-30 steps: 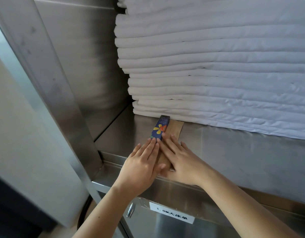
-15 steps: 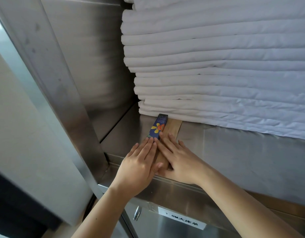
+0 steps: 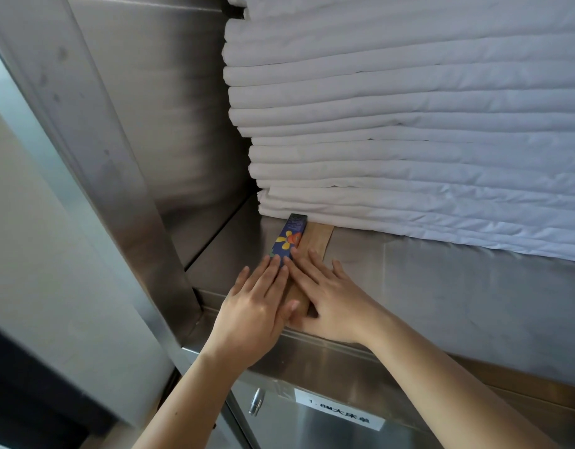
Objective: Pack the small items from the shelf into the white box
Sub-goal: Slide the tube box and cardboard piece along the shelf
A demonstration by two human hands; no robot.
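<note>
Pressing palm-down on the stainless steel shelf [image 3: 441, 286], both hands lie side by side, fingers straight. Left hand [image 3: 257, 306]: fingertips on the near part of a slim blue carton [image 3: 288, 239] with a yellow and orange flower print. Its thumb touches a brown paper packet [image 3: 317, 238] just right of the carton. Right hand [image 3: 331, 303]: fingers lightly spread over that packet, index finger along the carton's right edge. Neither hand curls round anything; no pinch seen.

Carton and packet lie lengthwise, touching each other, near the shelf's left end and front edge. The near ends of both are hidden under the hands. The far ends meet the bottom of a stack of folded white sheets [image 3: 409, 131]; cannot tell whether they run under it. Small print on the carton's far end is too fine to read.

The stack is cut off at the top and right of the view. A steel upright post [image 3: 94, 157] stands left of the shelf. Below the front lip is a white label [image 3: 339, 414], its text blurred, only "1.8M" partly legible. A small metal knob [image 3: 256, 401] sits beside it. Both forearms run out of the lower frame.
</note>
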